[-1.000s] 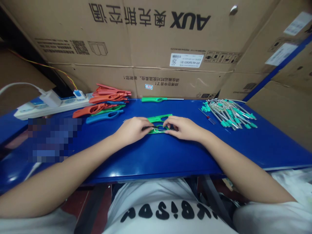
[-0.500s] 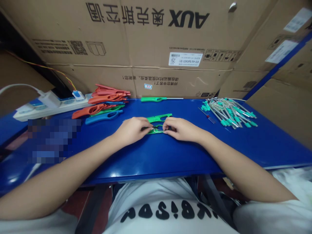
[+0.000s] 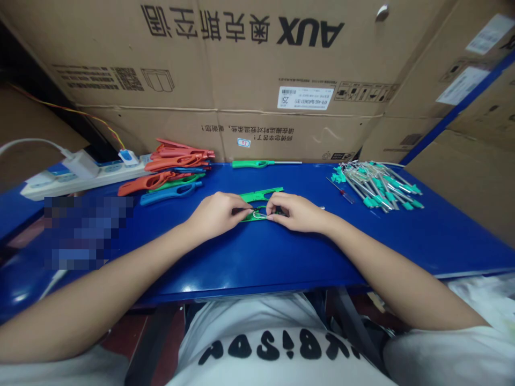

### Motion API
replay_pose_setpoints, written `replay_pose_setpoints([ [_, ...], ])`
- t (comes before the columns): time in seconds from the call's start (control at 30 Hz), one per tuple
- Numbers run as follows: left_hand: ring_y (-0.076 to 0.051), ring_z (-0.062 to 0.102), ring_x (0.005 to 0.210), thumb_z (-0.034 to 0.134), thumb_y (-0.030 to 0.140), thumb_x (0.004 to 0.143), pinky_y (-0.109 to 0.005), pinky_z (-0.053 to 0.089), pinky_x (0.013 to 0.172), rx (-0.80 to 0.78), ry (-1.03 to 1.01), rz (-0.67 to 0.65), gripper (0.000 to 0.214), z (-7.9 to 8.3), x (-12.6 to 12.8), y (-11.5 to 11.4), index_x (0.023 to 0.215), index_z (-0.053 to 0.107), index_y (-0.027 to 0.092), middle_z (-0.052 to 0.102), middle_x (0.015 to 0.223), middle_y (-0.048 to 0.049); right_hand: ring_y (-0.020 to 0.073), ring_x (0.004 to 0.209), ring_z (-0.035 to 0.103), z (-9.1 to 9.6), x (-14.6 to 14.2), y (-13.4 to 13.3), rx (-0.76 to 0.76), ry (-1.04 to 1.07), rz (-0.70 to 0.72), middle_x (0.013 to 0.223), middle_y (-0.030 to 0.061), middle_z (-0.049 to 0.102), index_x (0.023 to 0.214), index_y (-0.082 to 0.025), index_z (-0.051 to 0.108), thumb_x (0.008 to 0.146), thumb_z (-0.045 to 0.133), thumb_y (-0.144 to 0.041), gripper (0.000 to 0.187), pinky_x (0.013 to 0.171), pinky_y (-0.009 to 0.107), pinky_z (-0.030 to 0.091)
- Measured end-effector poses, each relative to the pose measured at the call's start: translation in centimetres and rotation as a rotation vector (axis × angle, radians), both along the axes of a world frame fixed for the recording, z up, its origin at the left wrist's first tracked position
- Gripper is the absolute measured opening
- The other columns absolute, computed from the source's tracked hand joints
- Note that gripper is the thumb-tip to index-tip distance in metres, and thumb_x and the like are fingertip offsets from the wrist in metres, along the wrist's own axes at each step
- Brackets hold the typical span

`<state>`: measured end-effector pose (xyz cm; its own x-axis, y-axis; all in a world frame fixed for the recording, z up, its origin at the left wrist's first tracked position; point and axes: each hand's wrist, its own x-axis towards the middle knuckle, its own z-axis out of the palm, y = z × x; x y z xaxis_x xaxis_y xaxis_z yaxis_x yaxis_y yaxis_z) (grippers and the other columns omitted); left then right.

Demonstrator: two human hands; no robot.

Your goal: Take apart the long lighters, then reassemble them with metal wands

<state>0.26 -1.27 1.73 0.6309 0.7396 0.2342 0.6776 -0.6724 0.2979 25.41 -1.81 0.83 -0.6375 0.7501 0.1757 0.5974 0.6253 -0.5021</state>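
Observation:
Between my hands, an opened green lighter casing half [image 3: 248, 219] lies on the blue table, with a small dark part and a thin pale wire [image 3: 259, 215] inside it. My left hand [image 3: 221, 214] is closed, thumb and fingers pinching at the left part of this casing. From the right, my right hand [image 3: 293, 212] pinches where the wire reaches its fingertips; its fingers hide the casing's right end. Just behind lies the other green casing half [image 3: 255, 195], near both hands. A small silver tip [image 3: 322, 208] shows beyond my right hand.
Red, green and blue lighter casings [image 3: 173, 194] are piled at the left beside a white power strip [image 3: 88, 179]. A complete green lighter [image 3: 249, 164] lies at the back. Right are a screwdriver [image 3: 341, 192] and several metal tubes with teal parts [image 3: 378, 187]. Cardboard [image 3: 241, 69] walls the back.
My right hand has shifted very slightly left, and the silver tip beyond it now shows. My left hand stays nearly still at the casing.

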Motion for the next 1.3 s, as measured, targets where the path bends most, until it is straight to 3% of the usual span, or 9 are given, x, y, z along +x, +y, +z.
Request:
replay_pose_setpoints([
  [0.17, -0.018, 0.070, 0.087, 0.058, 0.033, 0.095, -0.025, 0.044, 0.065, -0.012, 0.000, 0.020, 0.023, -0.3, 0.0, 0.1, 0.097, 0.080, 0.026, 0.076, 0.102, -0.0012, 0.0116, 0.068, 0.047, 0.4, 0.5, 0.0, -0.040, 0.016, 0.101, 0.092, 0.0013, 0.060, 0.091, -0.019, 0.064, 0.088, 0.069, -0.030, 0.013, 0.065, 0.025, 0.037],
  [0.43, -0.017, 0.069, 0.085, 0.055, 0.036, 0.097, -0.025, 0.044, 0.063, 0.027, 0.010, 0.029, 0.026, -0.9, 0.2, 0.2, 0.098, 0.080, 0.027, 0.075, 0.100, -0.0009, 0.0118, 0.070, 0.049, 0.8, 0.4, -0.2, -0.025, -0.044, 0.114, 0.093, 0.0012, 0.060, 0.089, -0.019, 0.065, 0.088, 0.069, -0.030, 0.012, 0.068, 0.025, 0.037],
  [0.7, -0.019, 0.068, 0.088, 0.049, 0.034, 0.101, -0.026, 0.045, 0.064, 0.123, 0.253, -0.020, 0.030, 0.4, 0.1, -0.5, 0.101, 0.078, 0.025, 0.073, 0.103, -0.0027, 0.0121, 0.070, 0.049, 0.9, 0.5, -0.1, 0.000, -0.067, 0.124, 0.092, 0.0016, 0.060, 0.088, -0.018, 0.065, 0.088, 0.068, -0.030, 0.012, 0.067, 0.025, 0.037],
  [0.9, -0.023, 0.066, 0.088, 0.043, 0.030, 0.103, -0.031, 0.048, 0.071, 0.241, 0.442, -0.107, 0.034, 1.1, 0.3, -1.2, 0.114, 0.073, 0.021, 0.070, 0.101, -0.0100, 0.0125, 0.070, 0.049, 0.7, 0.4, -0.1, 0.015, -0.060, 0.126, 0.092, 0.0018, 0.061, 0.087, -0.019, 0.065, 0.088, 0.068, -0.029, 0.011, 0.066, 0.025, 0.037],
  [1.03, -0.025, 0.065, 0.087, 0.039, 0.028, 0.104, -0.034, 0.048, 0.074, 0.266, 0.482, -0.118, 0.037, 1.2, 0.5, -1.8, 0.119, 0.071, 0.017, 0.067, 0.098, -0.0121, 0.0123, 0.069, 0.049, 0.6, 0.4, -0.1, 0.021, -0.057, 0.120, 0.091, 0.0015, 0.061, 0.087, -0.019, 0.064, 0.088, 0.068, -0.029, 0.011, 0.066, 0.025, 0.036],
  [1.3, -0.027, 0.063, 0.096, 0.048, 0.032, 0.102, -0.036, 0.046, 0.079, 0.237, 0.549, -0.101, 0.038, 1.6, 0.6, -2.6, 0.131, 0.065, 0.015, 0.065, 0.108, -0.0143, 0.0122, 0.070, 0.050, 0.5, 0.4, -0.1, 0.022, -0.052, 0.128, 0.090, 0.0012, 0.061, 0.087, -0.019, 0.065, 0.088, 0.068, -0.029, 0.012, 0.067, 0.025, 0.037],
])
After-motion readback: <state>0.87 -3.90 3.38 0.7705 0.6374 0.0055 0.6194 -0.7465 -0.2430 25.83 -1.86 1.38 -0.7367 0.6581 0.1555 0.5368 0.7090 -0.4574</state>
